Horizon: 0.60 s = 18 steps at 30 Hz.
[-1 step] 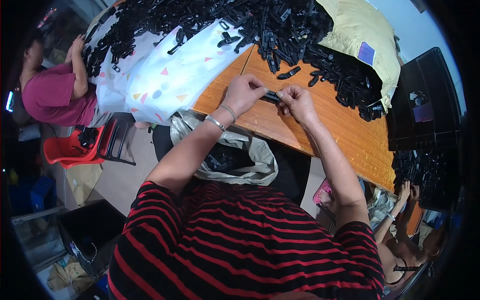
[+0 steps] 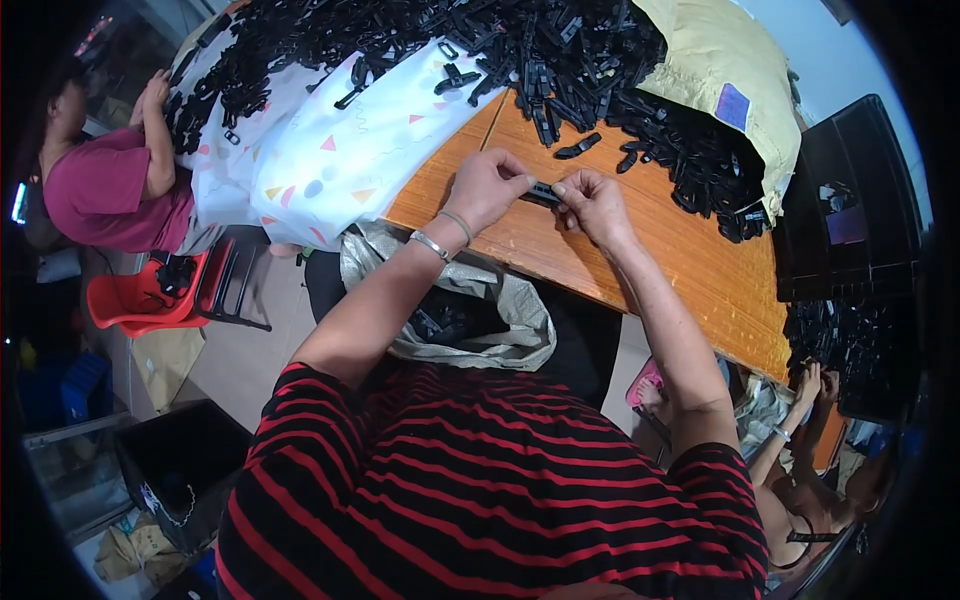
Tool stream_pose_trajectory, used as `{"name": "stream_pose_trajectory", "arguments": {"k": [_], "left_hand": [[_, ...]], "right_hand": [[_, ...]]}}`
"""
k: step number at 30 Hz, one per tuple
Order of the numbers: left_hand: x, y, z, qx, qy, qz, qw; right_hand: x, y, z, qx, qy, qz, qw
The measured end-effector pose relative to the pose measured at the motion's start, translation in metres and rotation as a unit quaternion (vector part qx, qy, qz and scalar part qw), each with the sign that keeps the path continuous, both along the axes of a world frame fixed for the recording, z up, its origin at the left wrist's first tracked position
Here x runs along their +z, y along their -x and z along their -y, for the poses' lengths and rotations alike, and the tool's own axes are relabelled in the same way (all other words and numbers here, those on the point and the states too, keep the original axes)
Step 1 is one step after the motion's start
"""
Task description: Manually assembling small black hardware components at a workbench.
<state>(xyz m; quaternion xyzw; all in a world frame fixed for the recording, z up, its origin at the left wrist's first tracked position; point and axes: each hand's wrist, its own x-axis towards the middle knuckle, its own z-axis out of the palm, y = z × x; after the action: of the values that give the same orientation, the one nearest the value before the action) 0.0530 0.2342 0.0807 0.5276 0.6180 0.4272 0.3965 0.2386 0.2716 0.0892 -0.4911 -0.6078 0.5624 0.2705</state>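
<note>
Between my two hands, over the wooden table (image 2: 690,275), is a small, long black plastic piece (image 2: 541,193) with a slotted face. My left hand (image 2: 488,190) pinches its left end between thumb and fingers, and my right hand (image 2: 597,207) grips the right end the same way. The fingers hide both ends, so its exact kind is unclear. A loose black plastic clip (image 2: 577,147) lies just beyond my hands. Behind it spreads a large heap of similar black plastic parts (image 2: 560,50).
A yellowish sack (image 2: 700,60) spills black parts at the back right. A patterned white sheet (image 2: 320,170) covers the table's left side. An open woven bag (image 2: 525,320) hangs below the near edge. Co-workers sit left (image 2: 110,190) and right (image 2: 785,470); a red chair (image 2: 130,300) stands left.
</note>
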Motion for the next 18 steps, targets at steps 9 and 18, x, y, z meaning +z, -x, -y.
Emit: {"name": "stream_pose_trajectory", "arguments": {"k": [9, 18], "left_hand": [[0.0, -0.007, 0.004, 0.007, -0.049, -0.148, 0.988], [0.016, 0.012, 0.016, -0.111, 0.02, -0.214, 0.97]], "right_hand": [[-0.005, -0.002, -0.004, 0.035, -0.127, 0.092, 0.987], [-0.02, -0.006, 0.012, 0.082, -0.191, 0.116, 0.971]]}}
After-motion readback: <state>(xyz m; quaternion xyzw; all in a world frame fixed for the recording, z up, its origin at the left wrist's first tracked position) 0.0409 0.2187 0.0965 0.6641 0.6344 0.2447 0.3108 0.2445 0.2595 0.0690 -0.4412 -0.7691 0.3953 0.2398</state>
